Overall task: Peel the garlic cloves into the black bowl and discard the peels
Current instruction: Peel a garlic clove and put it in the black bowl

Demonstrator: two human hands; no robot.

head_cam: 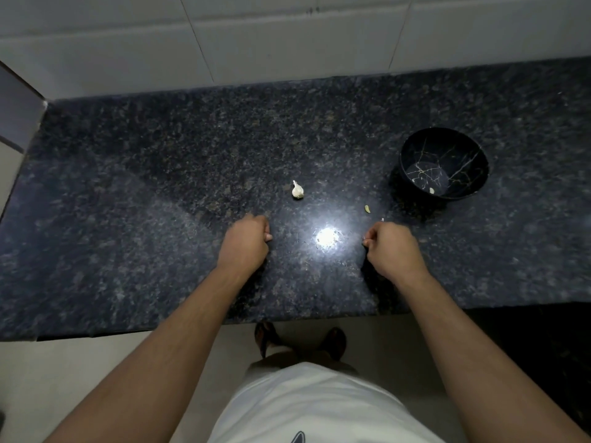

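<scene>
A white garlic bulb (297,190) lies on the dark granite counter (160,193), just beyond my hands. The black bowl (473,183) with gold veining stands at the right, and one pale peeled clove (432,190) rests inside it. A small yellowish garlic piece (367,209) lies on the counter left of the bowl, with a tiny white fleck (382,219) beside it. My left hand (246,243) is curled into a fist on the counter. My right hand (391,247) is also curled, fingertips pinched together; anything held between them is hidden.
A white tiled wall (287,43) runs behind the counter. The counter's front edge (192,327) lies close to my body, with pale floor and my feet (300,340) below. A bright light reflection (327,237) sits between my hands.
</scene>
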